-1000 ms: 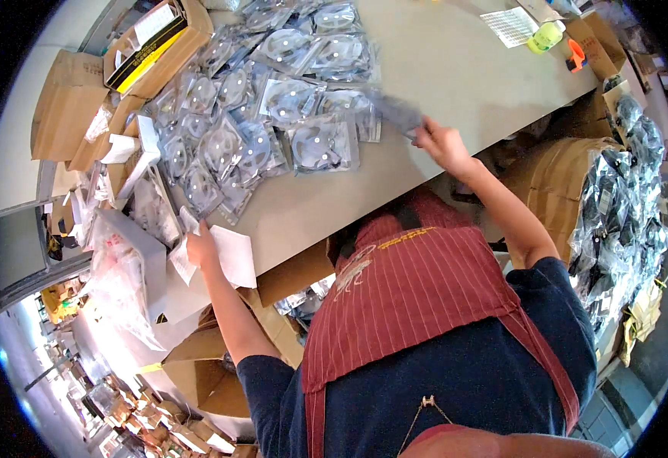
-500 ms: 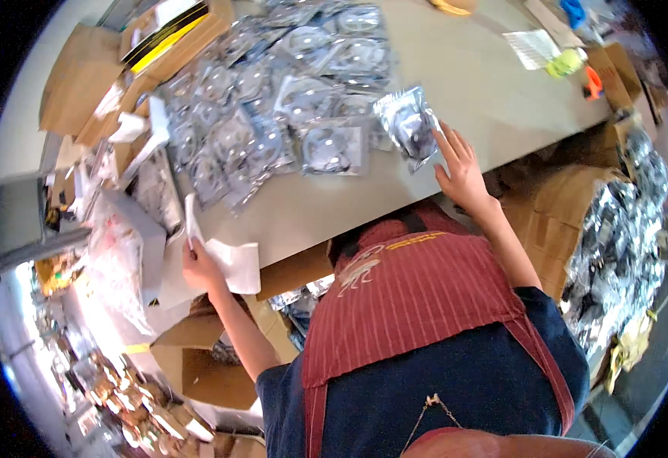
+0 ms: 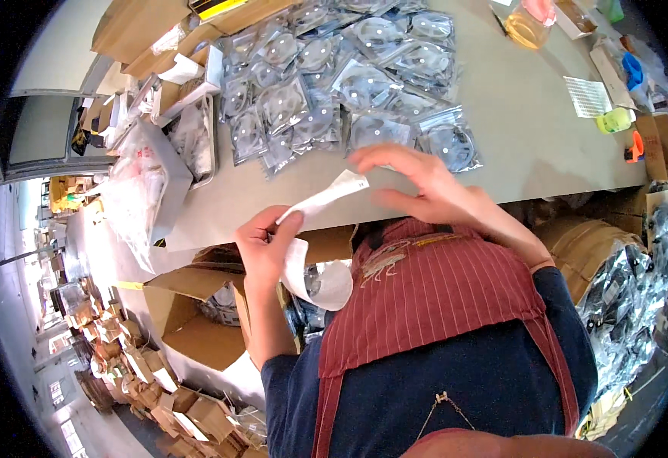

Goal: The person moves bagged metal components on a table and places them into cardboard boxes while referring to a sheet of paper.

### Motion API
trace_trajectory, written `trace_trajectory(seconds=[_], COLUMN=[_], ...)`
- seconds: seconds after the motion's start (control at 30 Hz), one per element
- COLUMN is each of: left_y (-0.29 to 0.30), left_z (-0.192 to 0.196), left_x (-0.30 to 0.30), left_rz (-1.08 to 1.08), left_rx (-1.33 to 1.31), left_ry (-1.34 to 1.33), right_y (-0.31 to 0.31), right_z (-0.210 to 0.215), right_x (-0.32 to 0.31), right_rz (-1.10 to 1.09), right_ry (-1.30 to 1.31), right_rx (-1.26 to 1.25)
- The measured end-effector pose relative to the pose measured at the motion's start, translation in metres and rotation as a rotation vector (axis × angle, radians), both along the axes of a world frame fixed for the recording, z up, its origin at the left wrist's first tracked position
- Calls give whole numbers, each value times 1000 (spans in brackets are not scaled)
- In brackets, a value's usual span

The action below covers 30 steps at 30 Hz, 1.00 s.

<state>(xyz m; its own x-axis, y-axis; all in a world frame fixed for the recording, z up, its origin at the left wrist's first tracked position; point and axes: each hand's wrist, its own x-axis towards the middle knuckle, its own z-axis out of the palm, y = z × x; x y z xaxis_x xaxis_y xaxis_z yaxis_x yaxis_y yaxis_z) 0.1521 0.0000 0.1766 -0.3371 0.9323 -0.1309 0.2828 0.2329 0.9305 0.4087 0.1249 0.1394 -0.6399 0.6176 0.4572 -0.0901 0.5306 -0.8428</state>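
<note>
My left hand [image 3: 264, 243] pinches a curling white strip of labels [image 3: 325, 198] between thumb and fingers, just off the table's front edge. One end of the strip points up toward my right hand, while the rest loops down below my left. My right hand [image 3: 429, 185] is held over the front of the table with fingers apart, near the strip's free end. Beyond it lies a clear-and-silver bag [image 3: 450, 141] with a coiled cable-like item inside. Several similar bags [image 3: 364, 82] cover the table to the left and behind; my right fingers partly hide one.
A grey bin with plastic bags [image 3: 172, 183] and a metal tray [image 3: 210, 145] stand at the left. Open cardboard boxes [image 3: 196, 324] sit below the table. Many silver bags [image 3: 624, 305] fill a box at right. A printed sheet [image 3: 587, 97] and yellow-green bottle [image 3: 615, 120] lie at far right.
The silver bag my right hand was touching now lies beside the others. My right hand has moved left toward the strip. My left hand has brought the strip rightward, away from the bin.
</note>
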Motion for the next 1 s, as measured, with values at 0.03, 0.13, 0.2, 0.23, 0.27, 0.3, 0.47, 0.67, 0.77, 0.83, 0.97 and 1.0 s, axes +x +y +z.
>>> trace_trajectory(seconds=[0.03,0.13,0.2,0.23,0.27,0.3,0.47,0.67,0.77,0.83,0.97,1.0], left_y=[-2,-5,-2,-1,1,4,21,34,37,41,44,46], left_z=[-2,-11,-13,-14,-18,-21,-52,-91,-98,-100,-100,-102], left_x=[4,17,22,25,26,28,27,35,34,27,32,32], left_rz=[-9,-6,-46,-67,-86,-93,-137,-91,-63,-72,2,-7], left_rx=[-11,-91,-157,-190,-227,-243,-435,-512,-493,-485,-380,-368], left_ry=[10,-100,-184,-228,-289,-336,-545,-847,-934,-940,-927,-912], right_y=[-1,-5,-7,-8,-9,-9,-10,5,28,32,36,38], right_z=[-1,2,-4,-7,-10,-12,-37,-63,-131,-159,-183,-189], right_x=[-1,8,15,19,23,27,44,86,122,133,125,122], right_rz=[49,43,16,-1,-20,-24,-108,-227,-635,-683,-778,-836], right_ry=[26,-46,-64,-69,-72,-92,-61,-23,-286,-363,-421,-413], right_rx=[-44,-197,-250,-278,-305,-249,120,-232,-71,38,180,236])
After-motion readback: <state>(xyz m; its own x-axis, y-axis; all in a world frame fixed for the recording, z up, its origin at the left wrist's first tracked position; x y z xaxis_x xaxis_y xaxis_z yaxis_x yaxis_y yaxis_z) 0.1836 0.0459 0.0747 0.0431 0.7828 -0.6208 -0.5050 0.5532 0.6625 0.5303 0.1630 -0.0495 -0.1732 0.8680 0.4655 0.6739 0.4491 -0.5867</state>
